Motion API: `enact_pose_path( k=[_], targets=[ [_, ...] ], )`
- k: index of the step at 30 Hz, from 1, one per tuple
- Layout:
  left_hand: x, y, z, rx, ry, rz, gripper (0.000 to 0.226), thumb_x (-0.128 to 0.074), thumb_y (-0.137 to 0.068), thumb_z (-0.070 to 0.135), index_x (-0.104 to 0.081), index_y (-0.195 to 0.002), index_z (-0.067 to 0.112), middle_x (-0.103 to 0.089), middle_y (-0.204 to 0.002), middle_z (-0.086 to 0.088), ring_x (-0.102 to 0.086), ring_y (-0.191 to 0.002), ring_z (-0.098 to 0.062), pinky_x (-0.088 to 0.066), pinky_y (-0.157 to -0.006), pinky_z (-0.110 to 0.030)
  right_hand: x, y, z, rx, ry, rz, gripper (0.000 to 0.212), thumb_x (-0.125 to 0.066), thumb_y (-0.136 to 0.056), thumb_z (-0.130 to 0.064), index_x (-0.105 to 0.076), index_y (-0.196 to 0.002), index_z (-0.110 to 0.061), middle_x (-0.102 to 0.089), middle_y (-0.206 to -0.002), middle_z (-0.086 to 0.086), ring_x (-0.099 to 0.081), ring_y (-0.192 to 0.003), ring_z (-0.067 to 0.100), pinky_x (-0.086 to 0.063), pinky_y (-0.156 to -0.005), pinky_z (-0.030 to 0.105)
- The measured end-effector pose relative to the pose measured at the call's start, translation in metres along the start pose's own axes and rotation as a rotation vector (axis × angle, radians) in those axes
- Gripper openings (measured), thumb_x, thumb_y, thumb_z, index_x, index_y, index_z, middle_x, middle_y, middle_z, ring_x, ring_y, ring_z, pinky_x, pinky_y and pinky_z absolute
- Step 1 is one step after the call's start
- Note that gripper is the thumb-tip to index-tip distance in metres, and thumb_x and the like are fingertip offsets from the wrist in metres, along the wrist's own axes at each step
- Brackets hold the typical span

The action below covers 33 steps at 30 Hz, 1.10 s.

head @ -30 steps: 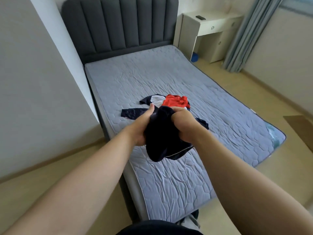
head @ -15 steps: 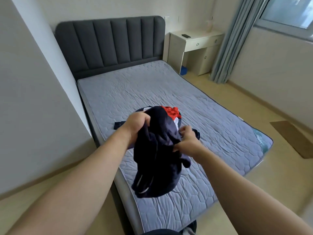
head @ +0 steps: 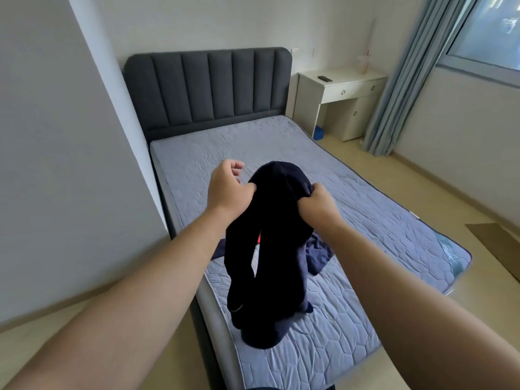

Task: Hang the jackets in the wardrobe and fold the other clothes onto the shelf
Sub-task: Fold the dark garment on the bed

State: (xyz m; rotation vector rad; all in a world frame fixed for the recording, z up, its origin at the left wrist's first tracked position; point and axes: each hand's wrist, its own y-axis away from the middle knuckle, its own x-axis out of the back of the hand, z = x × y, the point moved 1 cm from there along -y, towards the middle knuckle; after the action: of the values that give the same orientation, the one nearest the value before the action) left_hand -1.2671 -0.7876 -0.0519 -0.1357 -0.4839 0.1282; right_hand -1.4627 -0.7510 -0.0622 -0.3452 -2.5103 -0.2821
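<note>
Fingers of right hand curl round the top of the dark navy garment; left hand pinches its other side. Garment hangs over near-left bed, with other clothes lying behind it.

A white desk (remote on top) stands beside the bed.

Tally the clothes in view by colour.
Dark navy garment, held by left hand and right hand: 1
Blue garment, on the mattress: 1
Red garment, only a sliver showing: 1
Total: 3
</note>
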Motion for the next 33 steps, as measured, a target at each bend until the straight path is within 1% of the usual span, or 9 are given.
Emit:
enact_pose_path(
  k=[2, 5, 8, 14, 18, 22, 26, 30, 33],
  targets=[
    [0.007, 0.012, -0.005, -0.171, -0.078, 0.091, 0.025, -0.076, -0.078, 0.015, -0.058, -0.093, 0.024, -0.054, -0.092, 0.005, -0.055, -0.077, -0.004, -0.039, -0.064, -0.006, 0.000, -0.001, -0.008, -0.034, -0.061, 0.026, 0.016, -0.050, -0.085, -0.011, -0.048, -0.101, -0.010, -0.054, -0.089, 0.008, -0.054, -0.077, 0.024, -0.035, -0.057, 0.031],
    [0.008, 0.029, -0.009, -0.220, -0.022, -0.113, 0.018, -0.074, -0.074, 0.012, -0.063, -0.075, 0.027, -0.063, -0.070, 0.007, -0.055, -0.062, -0.001, -0.043, -0.065, -0.017, -0.003, -0.002, -0.020, -0.108, -0.219, 0.040, 0.025, -0.049, -0.084, -0.013, -0.050, -0.108, -0.007, -0.055, -0.091, 0.009, -0.055, -0.074, 0.022, -0.037, -0.053, 0.029],
    [-0.001, 0.045, -0.019, -0.110, 0.059, -0.421, 0.024, -0.084, -0.077, 0.029, -0.070, -0.093, 0.019, -0.074, -0.087, 0.002, -0.068, -0.079, -0.011, -0.056, -0.081, -0.037, -0.005, -0.001, -0.030, -0.206, -0.387, 0.043, 0.044, -0.055, -0.082, -0.024, -0.054, -0.122, -0.006, -0.064, -0.104, 0.013, -0.065, -0.088, 0.028, -0.054, -0.065, 0.035],
    [-0.013, 0.058, -0.029, -0.103, 0.134, -0.517, 0.068, -0.076, -0.064, 0.074, -0.055, -0.117, 0.038, -0.067, -0.108, 0.020, -0.065, -0.098, 0.007, -0.054, -0.092, -0.024, -0.004, 0.003, -0.037, -0.321, -0.487, -0.018, 0.040, -0.058, -0.086, -0.040, -0.058, -0.115, -0.013, -0.068, -0.105, 0.014, -0.069, -0.093, 0.035, -0.059, -0.085, 0.052],
    [-0.017, 0.052, -0.014, -0.144, 0.241, -0.344, 0.025, -0.071, -0.077, 0.061, -0.065, -0.092, 0.042, -0.071, -0.085, 0.018, -0.067, -0.079, 0.002, -0.053, -0.070, -0.021, -0.002, 0.011, -0.031, -0.288, -0.470, -0.073, 0.025, -0.057, -0.090, -0.032, -0.062, -0.107, -0.013, -0.069, -0.102, 0.013, -0.069, -0.088, 0.030, -0.057, -0.056, 0.036],
    [-0.022, 0.043, 0.004, -0.055, 0.406, -0.407, 0.013, -0.067, -0.087, 0.035, -0.070, -0.091, 0.023, -0.074, -0.078, 0.003, -0.072, -0.071, -0.017, -0.057, -0.060, -0.032, 0.000, 0.023, -0.016, -0.285, -0.747, -0.238, 0.032, -0.059, -0.090, -0.032, -0.063, -0.107, -0.006, -0.063, -0.086, 0.010, -0.060, -0.075, 0.025, -0.052, -0.074, 0.037],
    [-0.027, 0.038, 0.021, 0.092, 0.634, -0.376, 0.012, -0.063, -0.098, 0.015, -0.066, -0.090, 0.007, -0.071, -0.068, -0.007, -0.070, -0.059, -0.023, -0.057, -0.054, -0.029, 0.003, 0.033, 0.006, -0.265, -0.995, -0.346, 0.046, -0.048, -0.081, -0.018, -0.061, -0.122, -0.003, -0.062, -0.083, 0.010, -0.055, -0.065, 0.021, -0.045, -0.066, 0.031],
    [-0.031, 0.035, 0.031, 0.092, 0.668, -0.341, 0.015, -0.065, -0.098, 0.013, -0.066, -0.093, -0.001, -0.073, -0.075, -0.014, -0.073, -0.067, -0.031, -0.062, -0.062, -0.035, -0.012, 0.048, 0.025, -0.106, -0.680, -0.370, 0.061, -0.062, -0.060, -0.003, -0.065, -0.120, -0.014, -0.071, -0.093, 0.005, -0.068, -0.079, 0.015, -0.055, -0.072, 0.030],
    [-0.035, 0.033, 0.039, 0.066, 0.684, -0.313, 0.019, -0.069, -0.095, 0.017, -0.067, -0.097, -0.002, -0.075, -0.085, -0.020, -0.075, -0.074, -0.036, -0.063, -0.070, -0.042, -0.032, 0.052, 0.039, -0.052, -0.327, -0.257, 0.045, -0.081, -0.076, -0.018, -0.062, -0.116, -0.018, -0.074, -0.104, 0.003, -0.071, -0.095, 0.016, -0.056, -0.082, 0.033]
  ],
)
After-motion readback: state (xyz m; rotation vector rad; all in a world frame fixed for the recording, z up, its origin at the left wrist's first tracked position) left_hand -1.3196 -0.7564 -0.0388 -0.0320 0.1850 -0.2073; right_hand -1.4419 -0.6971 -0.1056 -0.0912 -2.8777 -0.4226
